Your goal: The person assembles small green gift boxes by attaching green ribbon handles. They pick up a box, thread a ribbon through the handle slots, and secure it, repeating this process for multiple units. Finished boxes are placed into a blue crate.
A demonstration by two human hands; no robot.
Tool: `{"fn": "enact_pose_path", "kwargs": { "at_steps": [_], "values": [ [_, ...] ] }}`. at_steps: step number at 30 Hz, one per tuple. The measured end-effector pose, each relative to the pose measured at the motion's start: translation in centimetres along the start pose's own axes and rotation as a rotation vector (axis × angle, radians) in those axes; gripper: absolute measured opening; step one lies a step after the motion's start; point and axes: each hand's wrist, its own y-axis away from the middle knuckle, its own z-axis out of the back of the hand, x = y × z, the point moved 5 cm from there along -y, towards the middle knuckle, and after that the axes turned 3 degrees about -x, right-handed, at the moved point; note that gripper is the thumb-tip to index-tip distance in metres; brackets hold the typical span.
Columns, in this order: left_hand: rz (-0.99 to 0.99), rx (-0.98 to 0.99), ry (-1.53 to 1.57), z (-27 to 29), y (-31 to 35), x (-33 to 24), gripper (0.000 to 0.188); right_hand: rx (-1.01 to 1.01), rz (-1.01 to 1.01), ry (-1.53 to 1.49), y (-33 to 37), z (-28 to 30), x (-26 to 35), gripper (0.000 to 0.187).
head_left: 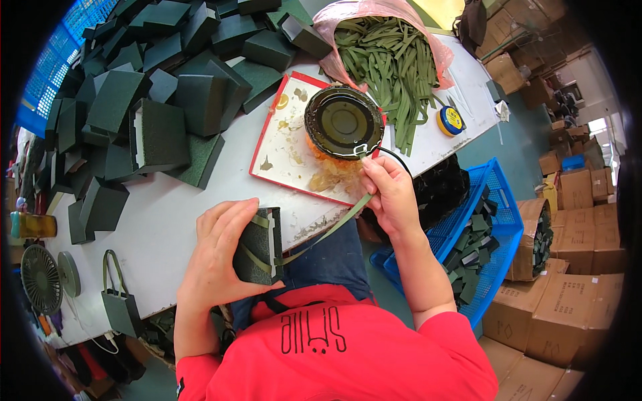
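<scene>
My left hand (208,250) is closed around a small dark green box (253,250), held at the table's front edge above my lap. A flat green ribbon (340,224) runs from the box up to my right hand (391,194). Thumb and fingers of that hand pinch the ribbon near its end. The ribbon's tip is at the near rim of a round black pot (341,120) holding dark, shiny liquid. Amber drips, looking like glue, hang below the pot. It stands on a stained white board (271,157) with a red edge.
Dark green boxes (160,127) pile up at the far left. A pink bag (438,57) spills green ribbons (381,60). Right of it sits a blue-and-yellow round tin (451,121). A finished-looking green bag (120,307) stands left; a blue crate (498,267) and cartons (568,314) lie right.
</scene>
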Motion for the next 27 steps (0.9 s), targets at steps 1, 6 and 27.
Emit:
{"fn": "enact_pose_path", "kwargs": {
  "at_steps": [1, 6, 27],
  "values": [
    [0.004, -0.003, 0.0, 0.0, 0.0, 0.0, 0.117, -0.009, 0.0, -0.014, 0.4, 0.2, -0.1, 0.018],
    [0.034, 0.024, 0.06, 0.4, -0.2, 0.1, 0.118, 0.068, 0.072, 0.153, 3.2, -1.0, -0.1, 0.016],
    [-0.124, 0.019, 0.244, 0.4, -1.1, -1.1, 0.112, 0.498, -0.246, 0.297, 5.8, -7.6, -2.1, 0.018]
  ]
}}
